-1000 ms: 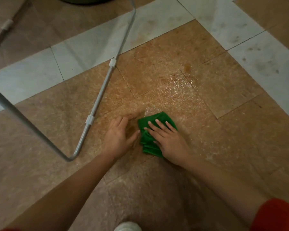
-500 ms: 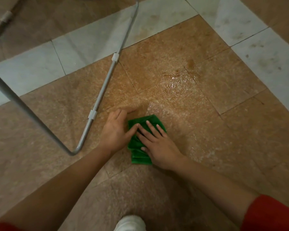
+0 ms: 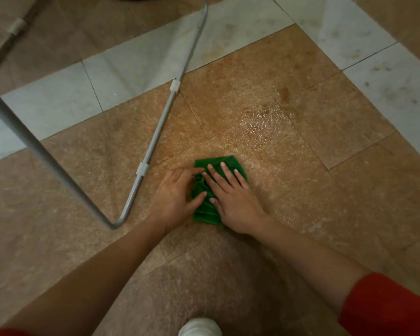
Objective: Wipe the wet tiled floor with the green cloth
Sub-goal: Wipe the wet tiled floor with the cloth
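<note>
Right hand (image 3: 233,202) pressed the green cloth (image 3: 205,210) flat, fingers straight and spread; left hand (image 3: 172,197), fingers relaxed, touched its left edge. Both arms stretched forward above the tiled floor (image 3: 260,127).

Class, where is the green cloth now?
Head view, centre: the green cloth lies on brown tiles, pressed by left hand and right hand, right of the metal frame.

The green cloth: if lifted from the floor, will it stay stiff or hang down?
Probably floppy: the green cloth lies in soft folds, bunched between the left hand and right hand. Likely light, heavier once soaked. It should slide easily on the glistening wet patch.
</note>
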